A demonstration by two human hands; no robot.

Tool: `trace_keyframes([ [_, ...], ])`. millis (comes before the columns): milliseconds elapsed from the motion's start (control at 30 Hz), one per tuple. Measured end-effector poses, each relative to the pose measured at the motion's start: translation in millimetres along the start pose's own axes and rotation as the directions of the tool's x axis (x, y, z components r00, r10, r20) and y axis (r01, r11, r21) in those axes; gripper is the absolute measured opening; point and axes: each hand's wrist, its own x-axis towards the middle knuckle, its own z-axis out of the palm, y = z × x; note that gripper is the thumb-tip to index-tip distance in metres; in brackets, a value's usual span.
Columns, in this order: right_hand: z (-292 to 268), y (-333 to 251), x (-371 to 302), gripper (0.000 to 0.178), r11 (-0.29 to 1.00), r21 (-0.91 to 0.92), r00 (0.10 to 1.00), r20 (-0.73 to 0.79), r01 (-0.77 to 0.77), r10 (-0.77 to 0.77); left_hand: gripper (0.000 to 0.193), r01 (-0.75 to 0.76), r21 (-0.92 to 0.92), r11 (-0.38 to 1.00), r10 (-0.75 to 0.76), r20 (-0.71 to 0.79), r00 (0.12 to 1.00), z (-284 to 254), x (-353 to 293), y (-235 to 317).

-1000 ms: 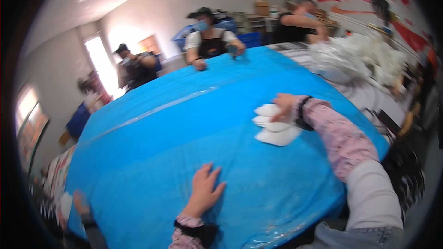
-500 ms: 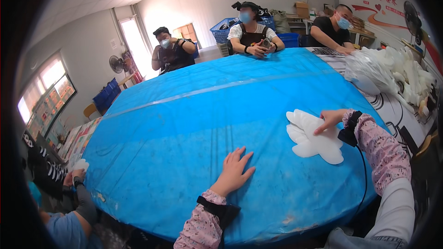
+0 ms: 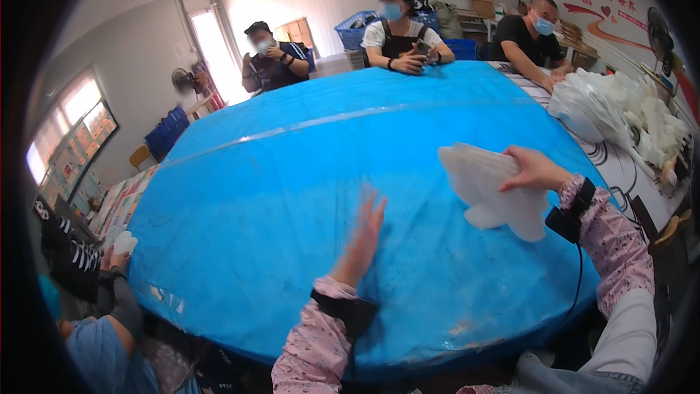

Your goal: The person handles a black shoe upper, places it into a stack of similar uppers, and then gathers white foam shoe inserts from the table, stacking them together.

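Observation:
My right hand [image 3: 536, 169] grips a stack of white, translucent sheets [image 3: 485, 182] with rounded, petal-like lobes. The thumb lies on the near face, and the fingers go over the top edge. That stack stands tilted, its upper part lifted and its lower lobes at the blue table cover [image 3: 292, 197]. What the sheets are made of I cannot tell. To the left, my left hand [image 3: 359, 237] is raised over the cover with its fingers stretched out, smeared by motion, and nothing in it. Both wrists wear black straps over pink patterned sleeves.
A heap of white pieces and clear plastic [image 3: 620, 113] lies at the right. Three masked people sit across the table, one holding a phone-like object [image 3: 421, 47]. At lower left, another person's hands hold a white piece [image 3: 125, 241]. A cable [image 3: 580, 277] hangs from my right wrist.
The white stack has been tipped up off the cover by my right hand. My left hand has turned edge-on and risen from the cover.

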Motion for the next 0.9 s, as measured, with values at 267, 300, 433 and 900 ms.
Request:
trace_keyframes([
  [267,7.9,-36.7,-15.1,0.048,0.951,-0.277,0.982,0.164,0.136,-0.093,0.071,0.144,-0.314,0.939,-0.127,0.075,0.989,-0.1,9.3,30.0],
  [300,10.2,-46.0,-16.6,0.046,0.934,-0.315,0.972,0.209,0.169,-0.105,0.071,0.132,-0.310,0.942,-0.107,0.095,0.990,2.5,6.6,23.4],
  [433,7.4,-52.1,-11.6,0.047,0.883,-0.439,0.960,0.276,0.166,-0.043,0.071,0.346,0.099,0.933,-0.357,0.134,0.924,9.1,0.3,-0.1],
  [900,49.6,-11.5,-19.2,0.070,0.973,-0.229,0.876,0.461,-0.034,0.139,0.068,0.290,0.454,0.842,-0.421,0.217,0.881,25.6,-2.1,4.2],
])
